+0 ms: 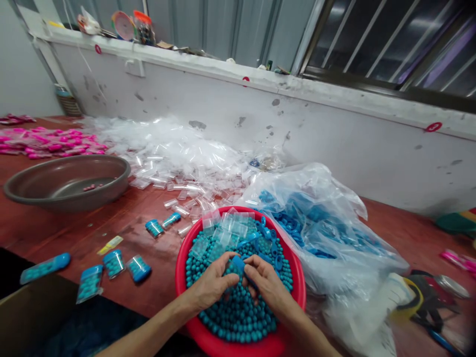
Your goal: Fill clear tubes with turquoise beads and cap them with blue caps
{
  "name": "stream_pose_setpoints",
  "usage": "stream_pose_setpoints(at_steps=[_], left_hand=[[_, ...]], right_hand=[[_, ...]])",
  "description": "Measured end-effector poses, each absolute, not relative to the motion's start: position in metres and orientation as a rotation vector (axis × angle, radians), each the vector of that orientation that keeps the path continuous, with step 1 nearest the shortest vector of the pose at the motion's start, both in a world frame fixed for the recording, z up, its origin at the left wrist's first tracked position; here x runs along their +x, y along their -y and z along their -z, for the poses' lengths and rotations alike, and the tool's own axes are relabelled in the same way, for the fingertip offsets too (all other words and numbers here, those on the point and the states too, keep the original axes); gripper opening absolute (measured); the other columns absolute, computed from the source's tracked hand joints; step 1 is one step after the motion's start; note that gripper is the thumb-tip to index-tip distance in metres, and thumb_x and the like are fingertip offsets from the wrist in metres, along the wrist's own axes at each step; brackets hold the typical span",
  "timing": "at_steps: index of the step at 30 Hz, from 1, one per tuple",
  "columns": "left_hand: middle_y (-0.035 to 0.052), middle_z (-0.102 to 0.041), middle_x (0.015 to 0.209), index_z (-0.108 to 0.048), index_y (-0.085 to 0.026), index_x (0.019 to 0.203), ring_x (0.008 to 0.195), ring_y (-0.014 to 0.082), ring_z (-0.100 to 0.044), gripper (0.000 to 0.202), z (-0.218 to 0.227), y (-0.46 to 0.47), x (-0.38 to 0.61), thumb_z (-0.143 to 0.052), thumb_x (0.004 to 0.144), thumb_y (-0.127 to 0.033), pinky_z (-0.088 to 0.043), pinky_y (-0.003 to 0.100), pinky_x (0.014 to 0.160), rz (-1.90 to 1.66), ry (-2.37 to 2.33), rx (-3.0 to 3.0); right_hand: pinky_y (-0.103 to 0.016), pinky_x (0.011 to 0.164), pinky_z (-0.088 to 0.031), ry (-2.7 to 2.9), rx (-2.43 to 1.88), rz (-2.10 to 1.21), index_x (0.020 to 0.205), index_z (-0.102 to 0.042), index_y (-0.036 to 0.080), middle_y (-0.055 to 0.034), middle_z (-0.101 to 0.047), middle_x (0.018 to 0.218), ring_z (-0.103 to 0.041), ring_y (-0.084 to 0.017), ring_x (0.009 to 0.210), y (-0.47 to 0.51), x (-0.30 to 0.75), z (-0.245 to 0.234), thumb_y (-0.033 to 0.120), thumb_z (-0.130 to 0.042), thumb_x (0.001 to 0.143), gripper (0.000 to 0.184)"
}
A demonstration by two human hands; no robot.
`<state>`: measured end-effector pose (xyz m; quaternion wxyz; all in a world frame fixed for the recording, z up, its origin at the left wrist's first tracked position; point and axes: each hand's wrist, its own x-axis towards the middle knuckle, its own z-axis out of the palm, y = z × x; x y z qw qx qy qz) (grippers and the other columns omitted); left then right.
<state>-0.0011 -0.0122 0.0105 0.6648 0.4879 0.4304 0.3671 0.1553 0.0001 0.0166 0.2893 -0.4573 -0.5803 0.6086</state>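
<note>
Both of my hands are over a red basin point(181, 277) filled with round teal beads point(238, 320). Between the fingertips is a small blue-capped container point(238, 263), largely covered by the fingers. My left hand point(210, 287) pinches it from the left. Against its right side, the thumb and fingers of my right hand point(271, 287) are closed on it. Clear empty containers point(232, 229) lie on the beads at the basin's far side. Loose blue caps point(274, 245) rest beside them, toward the right rim.
A plastic bag of blue caps point(316, 213) lies right of the basin. Behind is a heap of clear containers point(174, 153). Filled containers point(90, 282) lie to the left, near a grey-brown basin point(70, 198). Pink packets point(48, 141) are piled at far left; a tape dispenser point(409, 297) stands right.
</note>
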Motion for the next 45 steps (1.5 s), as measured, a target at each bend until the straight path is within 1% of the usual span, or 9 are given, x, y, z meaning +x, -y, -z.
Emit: stream_pose_setpoints(at_steps=[3, 6, 15, 19, 27, 34, 39, 41, 45], left_hand=[[-0.0072, -0.046, 0.057, -0.043, -0.017, 0.106, 0.035, 0.0037, -0.041, 0.043, -0.009, 0.012, -0.003, -0.057, 0.07, -0.035, -0.027, 0.014, 0.031, -0.84, -0.942, 1.063], [-0.0073, -0.046, 0.055, -0.044, -0.016, 0.105, 0.036, 0.004, -0.042, 0.043, -0.007, 0.013, -0.005, -0.057, 0.071, -0.04, -0.027, 0.013, 0.032, -0.854, -0.892, 1.037], [-0.0068, -0.049, 0.055, -0.038, -0.018, 0.113, 0.035, 0.004, -0.044, 0.048, -0.004, 0.013, -0.008, -0.056, 0.074, -0.04, -0.023, 0.012, 0.03, -0.813, -0.809, 0.945], [-0.0084, -0.045, 0.051, -0.044, -0.018, 0.099, 0.032, 0.0033, -0.039, 0.04, -0.008, 0.013, -0.007, -0.057, 0.072, -0.043, -0.023, 0.013, 0.029, -0.823, -0.838, 0.935], [-0.0117, -0.036, 0.044, -0.044, -0.02, 0.092, 0.029, 0.0025, -0.031, 0.04, -0.008, 0.013, -0.007, -0.06, 0.067, -0.047, -0.022, 0.014, 0.03, -0.953, -0.893, 0.998], [-0.009, -0.043, 0.047, -0.038, -0.02, 0.1, 0.032, 0.0059, -0.041, 0.036, -0.007, 0.013, -0.006, -0.048, 0.076, -0.045, -0.025, 0.014, 0.03, -0.84, -0.948, 1.094], [-0.0093, -0.036, 0.056, -0.041, -0.02, 0.103, 0.034, 0.004, -0.033, 0.034, -0.006, 0.016, -0.003, -0.049, 0.076, -0.04, -0.031, 0.017, 0.033, -0.842, -1.037, 1.149], [-0.007, -0.042, 0.061, -0.041, -0.021, 0.109, 0.04, 0.0058, -0.039, 0.036, -0.005, 0.016, -0.003, -0.048, 0.077, -0.037, -0.036, 0.019, 0.04, -0.889, -1.049, 1.172], [0.001, -0.056, 0.087, -0.048, -0.019, 0.108, 0.084, 0.0167, -0.052, 0.034, -0.003, 0.013, -0.004, -0.052, 0.076, -0.029, -0.041, 0.028, 0.079, -1.012, -0.972, 1.273]], right_hand=[[-0.022, 0.054, -0.045, 1.77, -1.203, -1.222, 0.086, -0.054, 0.02, 0.0012, -0.059, 0.075, -0.055, -0.012, 0.061, 0.001, 0.155, -0.019, 0.03, -0.05, 0.079, 0.013], [-0.028, 0.074, -0.045, 2.006, -1.098, -0.828, 0.095, -0.058, 0.022, -0.0025, -0.063, 0.086, -0.058, -0.016, 0.08, 0.003, 0.158, -0.016, 0.019, -0.047, 0.082, 0.018], [-0.029, 0.075, -0.049, 2.239, -0.868, -0.476, 0.115, -0.052, 0.024, -0.0061, -0.063, 0.098, -0.059, -0.017, 0.088, 0.009, 0.167, -0.005, 0.012, -0.038, 0.086, 0.034], [-0.032, 0.076, -0.049, 2.37, -0.799, -0.364, 0.118, -0.05, 0.021, -0.0092, -0.064, 0.099, -0.059, -0.019, 0.091, 0.01, 0.166, -0.008, 0.01, -0.034, 0.086, 0.037], [-0.031, 0.077, -0.049, 2.029, -0.939, -0.772, 0.102, -0.058, 0.023, -0.0054, -0.065, 0.092, -0.061, -0.018, 0.086, 0.008, 0.157, -0.008, 0.016, -0.046, 0.082, 0.024], [-0.024, 0.038, -0.046, 1.389, -1.264, -1.41, 0.096, -0.053, 0.017, 0.0018, -0.058, 0.066, -0.056, -0.015, 0.051, -0.008, 0.154, -0.015, 0.026, -0.062, 0.066, 0.032], [-0.036, 0.08, -0.046, 1.947, -1.146, -1.123, 0.114, -0.052, 0.02, -0.0073, -0.062, 0.102, -0.058, -0.022, 0.092, -0.003, 0.157, -0.031, 0.024, -0.048, 0.08, 0.035], [-0.038, 0.087, -0.041, 2.133, -1.102, -1.105, 0.122, -0.046, 0.021, -0.0093, -0.056, 0.116, -0.051, -0.024, 0.105, 0.003, 0.157, -0.033, 0.031, -0.052, 0.079, 0.044], [-0.044, 0.091, -0.037, 2.262, -1.27, -1.002, 0.136, -0.021, 0.015, -0.0189, -0.035, 0.133, -0.037, -0.034, 0.118, 0.015, 0.147, -0.023, 0.041, -0.075, 0.055, 0.1]])
